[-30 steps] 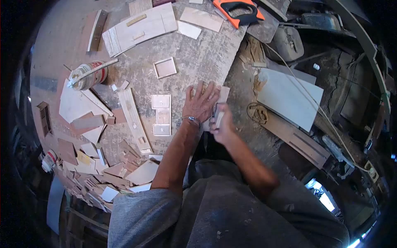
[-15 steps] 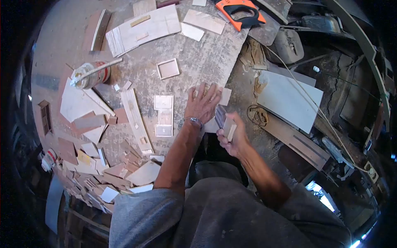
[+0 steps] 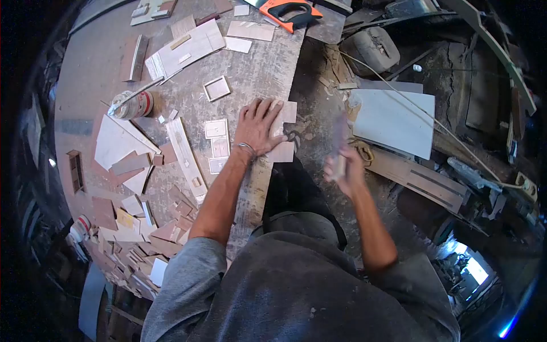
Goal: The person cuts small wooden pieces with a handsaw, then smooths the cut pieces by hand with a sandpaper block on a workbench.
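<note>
My left hand (image 3: pixel 259 126) lies flat with fingers stretched out, pressing a thin pale wood piece (image 3: pixel 280 153) at the workbench's right edge. This piece has a notch in its right side and juts past the edge. Out to the right, over the floor, my right hand (image 3: pixel 348 172) is closed around a wooden-handled tool with a flat greyish blade (image 3: pixel 341 132). Motion smears the blade, so its exact kind is unclear. Left of my left hand lie a small panel with framed rectangles (image 3: pixel 219 147) and a shallow square wooden frame (image 3: pixel 217 89).
An orange-handled saw (image 3: pixel 292 12) lies at the bench's far edge. A tub with a stick across it (image 3: pixel 138 106) stands at left, near a long wood strip (image 3: pixel 187 159). Several offcuts (image 3: pixel 165 232) are heaped at the lower left. A white board (image 3: pixel 393 121) lies right of the bench.
My right hand has swung right with the tool, away from the wood piece. My left hand now lies flatter on that piece, its notched edge exposed. The view has shifted.
</note>
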A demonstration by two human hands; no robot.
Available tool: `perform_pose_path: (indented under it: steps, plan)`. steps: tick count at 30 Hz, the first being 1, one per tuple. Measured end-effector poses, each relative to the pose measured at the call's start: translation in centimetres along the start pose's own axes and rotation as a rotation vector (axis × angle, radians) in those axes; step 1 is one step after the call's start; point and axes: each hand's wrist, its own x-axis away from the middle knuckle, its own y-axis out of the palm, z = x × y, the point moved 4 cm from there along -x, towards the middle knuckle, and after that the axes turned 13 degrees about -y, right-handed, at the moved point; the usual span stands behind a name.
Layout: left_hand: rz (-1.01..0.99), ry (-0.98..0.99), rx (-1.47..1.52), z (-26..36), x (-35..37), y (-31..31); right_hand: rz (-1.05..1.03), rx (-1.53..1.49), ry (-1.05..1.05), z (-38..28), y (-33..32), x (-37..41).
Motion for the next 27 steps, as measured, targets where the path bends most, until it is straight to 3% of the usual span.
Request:
perform_pose_path:
  steps: [3, 5, 7, 8, 10, 12, 15, 18, 21, 22, 23, 24, 25, 27]
  plan:
    - [-0.05, 0.017, 0.018, -0.3, -0.8, -0.7, -0.175, -0.043, 0.069, 7.1, 0.0, -5.9]
    - [-0.07, -0.001, -0.012, -0.6, -1.6, -0.3, -0.066, 0.435, -0.321, 11.0, 2.3, -7.7]
    - [0.025, 0.047, -0.044, -0.5, -1.2, -0.5, -0.089, 0.184, -0.233, 12.8, 3.9, -7.3]
    - [0.08, 0.067, -0.061, -0.5, -1.2, -0.6, -0.096, 0.08, -0.297, 13.6, 4.6, -7.3]
    - [0.183, -0.16, 0.1, -1.1, 1.5, -0.6, -0.071, 0.153, -0.387, 14.1, 6.1, -7.2]
    - [0.303, -0.292, 0.25, 0.1, 5.7, -0.8, -0.062, 0.217, -0.453, 13.0, 6.9, -5.9]
    - [0.275, -0.44, 0.0, 3.4, 10.9, -0.2, 0.054, 0.581, -0.857, 8.8, 5.3, -3.4]
    - [0.315, -0.33, 0.094, 2.1, 11.2, 2.8, -0.248, 1.239, -1.142, 3.6, 5.3, -2.9]
    - [0.341, -0.246, 0.218, 0.9, 10.8, 3.4, -0.354, 1.524, -0.966, 1.5, 4.6, -7.3]
    - [0.336, -0.246, 0.209, 1.0, 10.8, 3.4, -0.337, 1.448, -1.112, 2.3, 4.6, -6.8]
    - [0.341, -0.249, 0.207, 0.9, 10.3, 3.2, -0.601, 1.752, -1.095, 4.1, 5.1, -6.6]
    - [0.338, -0.253, 0.205, 0.7, 10.1, 3.0, -0.629, 1.746, -1.13, 3.7, 5.1, -5.7]
    - [0.316, -0.252, 0.206, 0.9, 10.7, 2.9, -0.646, 1.738, -1.146, 3.7, 4.7, -4.5]
    - [0.266, -0.365, 0.318, 1.1, 11.5, 3.0, -0.409, 1.6, -1.06, 1.3, 4.7, -7.3]
